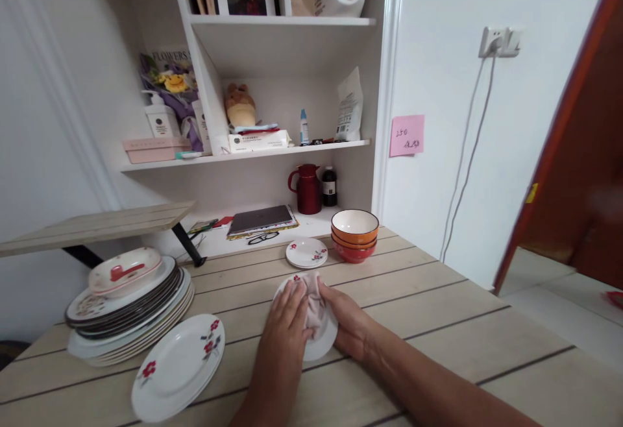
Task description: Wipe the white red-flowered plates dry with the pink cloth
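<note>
A small white plate (321, 345) is tilted between my hands, above the slatted table. A pale pink cloth (315, 304) lies bunched on its face. My left hand (287, 323) presses over the plate's left side, the cloth showing between its thumb and forefinger. At the right rim, my right hand (349, 320) grips the plate with its thumb up against the cloth; its other fingers are partly hidden behind the plate. Just beyond is a small stack of floral saucers (305, 252). Larger floral plates (175, 365) lie stacked to the left of my left hand.
Stacked orange and red bowls (355, 235) stand at the table's back right. A tall pile of plates (131, 313), topped by an oval dish (125, 271), sits at left beneath a raised wooden shelf (102, 226). Behind are a laptop (260, 219), glasses (263, 238) and a red jug (308, 190).
</note>
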